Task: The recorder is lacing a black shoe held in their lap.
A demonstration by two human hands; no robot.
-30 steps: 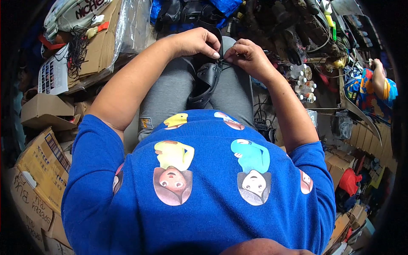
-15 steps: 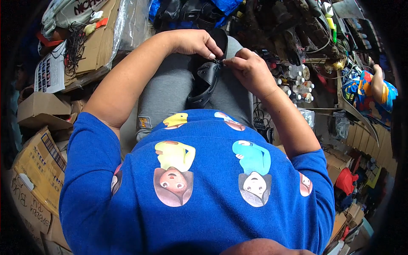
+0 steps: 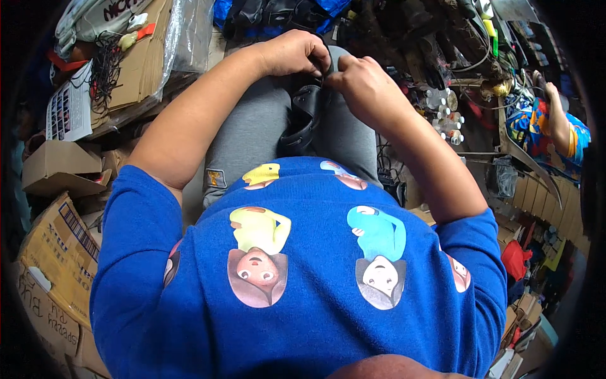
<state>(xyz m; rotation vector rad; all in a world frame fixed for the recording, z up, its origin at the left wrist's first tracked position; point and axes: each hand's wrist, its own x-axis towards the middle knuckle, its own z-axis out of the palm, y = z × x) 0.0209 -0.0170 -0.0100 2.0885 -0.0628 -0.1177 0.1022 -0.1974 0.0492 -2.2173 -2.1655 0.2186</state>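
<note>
A black shoe (image 3: 302, 117) rests between my thighs on grey trousers (image 3: 243, 120), its opening toward my body. At its far part my two hands meet, fingertips close together. My left hand (image 3: 297, 54) has its fingers curled in a pinch above the shoe. Opposite it, my right hand (image 3: 369, 85) is closed too, thumb and forefinger pressed together. Whatever lies between the fingertips is dark and too small to make out, and the hands cover that part of the shoe.
At the left stand stacked flat cardboard (image 3: 136, 66) and an open carton (image 3: 60, 165). Several small bottles (image 3: 445, 117) are on the right. Black shoes or bags (image 3: 271, 19) lie on blue plastic at the far side. Another person in colourful clothing (image 3: 546, 126) is at the far right.
Both hands have shifted slightly away from my body. My left fingers are more curled, and my right hand has turned with its back more upward. The shoe stays between my thighs.
</note>
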